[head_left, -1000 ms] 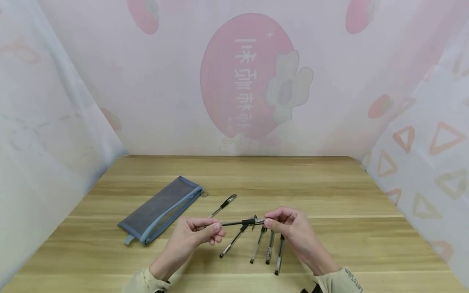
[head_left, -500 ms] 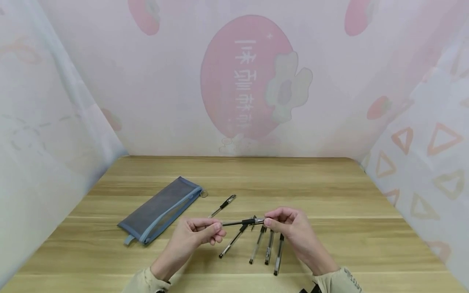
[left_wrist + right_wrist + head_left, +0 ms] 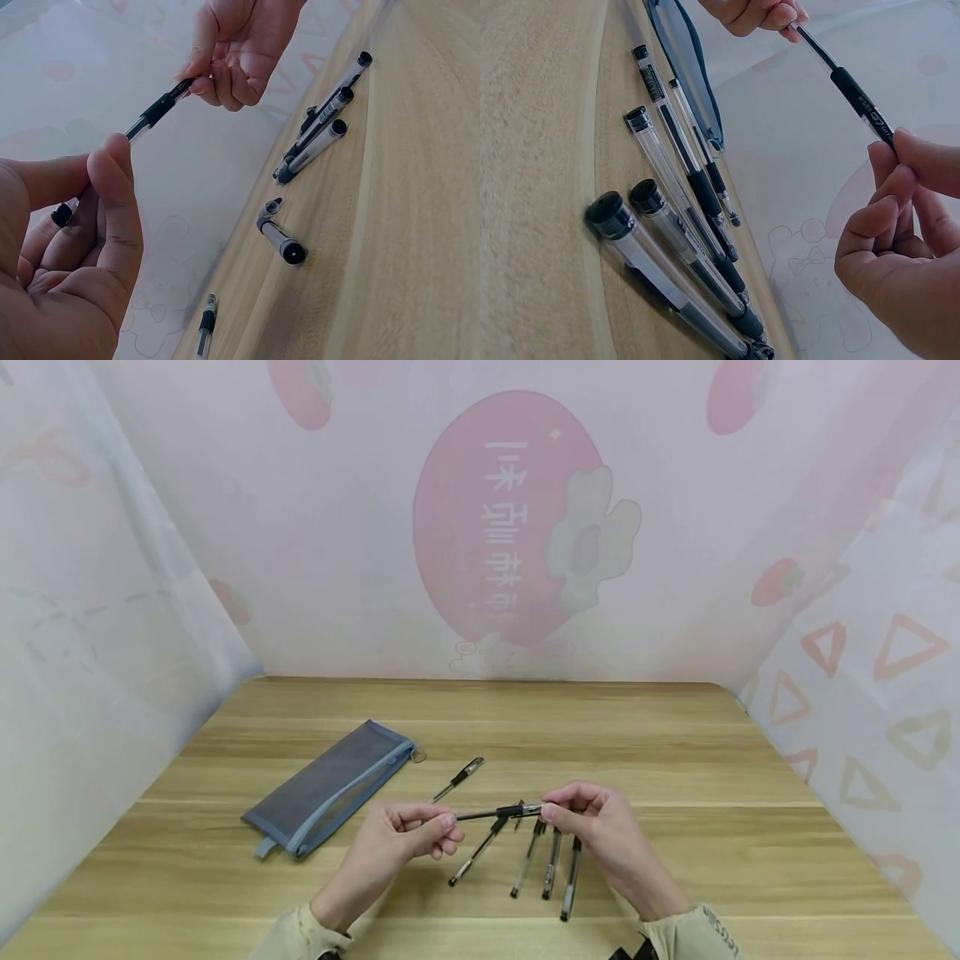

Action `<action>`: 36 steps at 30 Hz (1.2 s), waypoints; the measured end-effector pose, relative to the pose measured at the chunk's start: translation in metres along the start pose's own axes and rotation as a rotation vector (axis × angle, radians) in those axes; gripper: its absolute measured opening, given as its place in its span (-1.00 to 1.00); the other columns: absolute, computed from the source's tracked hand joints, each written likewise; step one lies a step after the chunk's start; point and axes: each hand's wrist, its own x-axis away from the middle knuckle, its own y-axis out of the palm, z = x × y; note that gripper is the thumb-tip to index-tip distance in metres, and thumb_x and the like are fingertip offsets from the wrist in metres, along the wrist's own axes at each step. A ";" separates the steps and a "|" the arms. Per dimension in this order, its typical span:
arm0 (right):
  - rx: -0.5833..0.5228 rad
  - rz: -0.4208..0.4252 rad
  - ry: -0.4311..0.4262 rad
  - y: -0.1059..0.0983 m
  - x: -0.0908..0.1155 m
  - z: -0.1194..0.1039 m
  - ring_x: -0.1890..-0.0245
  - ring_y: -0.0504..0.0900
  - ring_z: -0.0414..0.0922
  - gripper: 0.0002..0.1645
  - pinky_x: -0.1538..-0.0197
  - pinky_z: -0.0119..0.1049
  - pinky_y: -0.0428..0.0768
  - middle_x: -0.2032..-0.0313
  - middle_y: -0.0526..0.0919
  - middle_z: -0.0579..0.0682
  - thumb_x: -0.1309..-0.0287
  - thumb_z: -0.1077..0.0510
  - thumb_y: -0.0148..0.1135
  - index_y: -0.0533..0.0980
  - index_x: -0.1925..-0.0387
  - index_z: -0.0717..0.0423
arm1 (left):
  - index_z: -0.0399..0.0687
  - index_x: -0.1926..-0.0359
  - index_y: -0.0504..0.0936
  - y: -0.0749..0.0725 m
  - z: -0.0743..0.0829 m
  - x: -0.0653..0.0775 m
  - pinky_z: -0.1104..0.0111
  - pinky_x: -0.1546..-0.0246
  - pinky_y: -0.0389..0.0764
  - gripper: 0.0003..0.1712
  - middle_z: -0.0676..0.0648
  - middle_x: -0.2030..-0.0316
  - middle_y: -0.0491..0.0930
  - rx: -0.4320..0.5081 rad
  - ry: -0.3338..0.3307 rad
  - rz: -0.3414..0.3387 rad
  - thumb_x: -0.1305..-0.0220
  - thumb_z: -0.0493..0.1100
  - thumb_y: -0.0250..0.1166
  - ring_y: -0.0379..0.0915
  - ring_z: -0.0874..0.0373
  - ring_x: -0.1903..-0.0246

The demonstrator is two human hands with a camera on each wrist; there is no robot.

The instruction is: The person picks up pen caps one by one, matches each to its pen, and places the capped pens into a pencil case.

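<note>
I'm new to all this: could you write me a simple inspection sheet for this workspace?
Surface: wood-grain table, with pens and a pouch lying on it.
Job's things: one held pen in the air; five loose pens on the table; a blue-grey mesh pouch lying flat to their left.
Clutter: a dark object at the bottom edge near the right sleeve; too cut off to identify.
Grips: bare hands; left grip pinches the pen's tail end, right grip the end nearer its black sleeve.
Cables: nothing seen.
Surroundings: pale printed backdrop with strawberries.
</note>
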 end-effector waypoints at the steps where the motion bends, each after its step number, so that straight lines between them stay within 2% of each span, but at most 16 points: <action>1: 0.002 0.001 0.002 0.000 0.000 0.000 0.36 0.56 -0.15 -0.53 0.26 -0.36 0.57 0.34 0.65 0.06 -0.06 0.27 0.47 0.51 0.11 0.57 | -0.44 0.09 0.66 0.000 0.000 0.000 0.32 0.26 0.68 -0.65 -0.37 0.25 0.67 0.000 0.001 0.000 -0.29 -0.17 0.37 0.65 0.03 0.33; 9: 0.006 0.018 0.017 0.001 -0.001 0.001 0.34 0.56 -0.10 -0.53 0.24 -0.33 0.58 0.32 0.65 0.09 -0.06 0.28 0.46 0.50 0.10 0.56 | -0.45 0.10 0.66 0.001 -0.001 0.000 0.33 0.27 0.68 -0.65 -0.37 0.26 0.67 0.021 -0.001 0.013 -0.28 -0.19 0.38 0.65 0.03 0.33; 16: 0.011 0.028 0.034 0.002 0.000 0.003 0.31 0.58 -0.07 -0.71 0.22 -0.32 0.60 0.31 0.65 0.09 -0.06 0.28 0.46 0.61 0.19 0.35 | -0.52 0.08 0.62 0.001 -0.001 0.001 0.35 0.28 0.68 -0.65 -0.35 0.27 0.67 0.023 0.012 -0.007 -0.30 -0.23 0.35 0.65 0.05 0.34; 21: 0.014 0.032 0.033 0.003 0.000 0.003 0.31 0.58 -0.06 -0.77 0.22 -0.31 0.60 0.31 0.66 0.09 -0.06 0.29 0.45 0.63 0.22 0.28 | -0.55 0.08 0.61 0.002 -0.001 0.002 0.35 0.28 0.68 -0.62 -0.37 0.27 0.67 0.023 0.011 -0.001 -0.29 -0.23 0.36 0.65 0.05 0.33; 26: 0.033 0.002 0.012 0.001 0.002 0.003 0.31 0.58 -0.07 -0.80 0.23 -0.33 0.60 0.32 0.66 0.06 -0.11 0.35 0.39 0.61 0.20 0.34 | -0.57 0.08 0.59 0.003 -0.002 0.004 0.32 0.27 0.68 -0.62 -0.37 0.27 0.67 0.026 0.011 -0.004 -0.30 -0.24 0.35 0.66 0.04 0.33; 30: 0.063 -0.023 -0.005 -0.006 0.000 0.003 0.29 0.59 -0.09 -0.79 0.18 -0.31 0.60 0.31 0.65 0.06 -0.12 0.35 0.39 0.61 0.18 0.34 | -0.51 0.07 0.62 0.005 0.000 0.003 0.28 0.24 0.69 -0.64 -0.39 0.25 0.66 0.017 0.018 -0.029 -0.31 -0.22 0.34 0.66 0.01 0.31; 36: 0.176 -0.089 0.008 -0.023 -0.008 0.005 0.26 0.59 -0.05 -0.70 0.11 -0.23 0.61 0.26 0.66 0.12 -0.09 0.27 0.43 0.60 0.15 0.34 | -0.40 0.03 0.64 0.010 0.005 0.004 0.30 0.26 0.68 -0.65 -0.43 0.20 0.64 -0.026 0.013 -0.078 -0.30 -0.18 0.35 0.64 0.00 0.28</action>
